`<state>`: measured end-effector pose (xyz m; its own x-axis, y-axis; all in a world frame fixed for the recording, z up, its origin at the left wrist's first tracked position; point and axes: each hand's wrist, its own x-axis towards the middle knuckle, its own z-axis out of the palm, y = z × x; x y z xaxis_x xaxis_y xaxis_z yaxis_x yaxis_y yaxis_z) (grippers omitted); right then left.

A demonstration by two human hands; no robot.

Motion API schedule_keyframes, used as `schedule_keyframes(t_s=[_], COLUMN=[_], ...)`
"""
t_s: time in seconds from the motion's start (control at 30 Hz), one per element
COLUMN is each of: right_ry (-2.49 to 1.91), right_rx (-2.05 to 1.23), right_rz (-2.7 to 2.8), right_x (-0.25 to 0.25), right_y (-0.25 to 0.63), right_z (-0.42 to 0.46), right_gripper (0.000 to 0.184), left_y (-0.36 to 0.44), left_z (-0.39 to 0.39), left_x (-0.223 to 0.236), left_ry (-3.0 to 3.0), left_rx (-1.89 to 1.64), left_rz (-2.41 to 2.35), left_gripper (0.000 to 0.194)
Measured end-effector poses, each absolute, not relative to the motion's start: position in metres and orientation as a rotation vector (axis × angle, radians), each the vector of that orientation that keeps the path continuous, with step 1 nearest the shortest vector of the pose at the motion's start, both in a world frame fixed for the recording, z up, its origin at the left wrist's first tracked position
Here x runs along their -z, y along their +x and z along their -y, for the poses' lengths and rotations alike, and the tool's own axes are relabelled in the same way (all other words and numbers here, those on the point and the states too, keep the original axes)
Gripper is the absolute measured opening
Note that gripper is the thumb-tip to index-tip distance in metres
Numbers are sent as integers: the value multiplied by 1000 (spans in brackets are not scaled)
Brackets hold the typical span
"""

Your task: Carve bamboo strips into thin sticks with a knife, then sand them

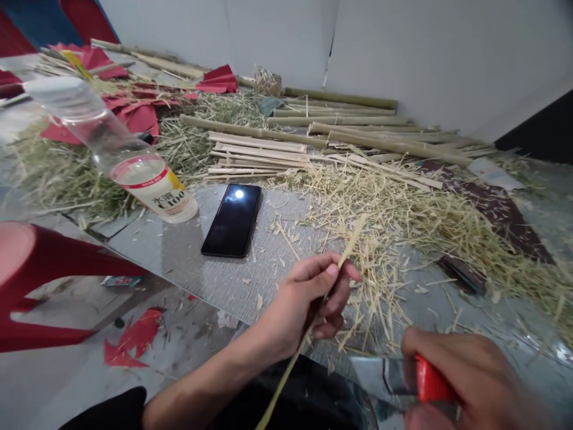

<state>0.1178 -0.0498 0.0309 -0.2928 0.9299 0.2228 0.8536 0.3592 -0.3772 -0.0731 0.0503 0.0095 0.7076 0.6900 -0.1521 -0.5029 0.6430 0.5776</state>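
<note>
My left hand (pixel 317 292) pinches a thin yellow-green bamboo strip (pixel 353 242) between thumb and forefinger. The strip slants up past the fingertips, and its long tail runs down across my forearm toward the bottom edge. At the lower right my right hand (pixel 474 382) is wrapped round the red handle of a knife (pixel 432 377). Its wide grey blade points left, toward the strip, and is blurred by motion. The blade and the strip are apart. Pale shavings (pixel 371 286) lie on the tabletop just beyond both hands.
A black phone (pixel 231 221) and a clear drink bottle (pixel 147 173) are left of centre. Bamboo poles and split slats (pixel 264 152) lie along the wall among shavings. Red paper (pixel 217 79) and a small woven piece (pixel 267 82) are behind. A red stool (pixel 67 257) stands at left.
</note>
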Motion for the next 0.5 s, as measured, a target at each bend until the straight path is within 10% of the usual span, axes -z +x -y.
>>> schedule_keyframes(t_s=[0.5], right_ry=[-1508], right_rx=[-94], right_rz=[2011], right_x=[-1], right_y=[97], right_z=[44], right_gripper=[40], left_y=[-75], left_z=[-16], left_x=[2], left_ry=[572], left_rx=[-569], left_rz=[-368], left_gripper=[17])
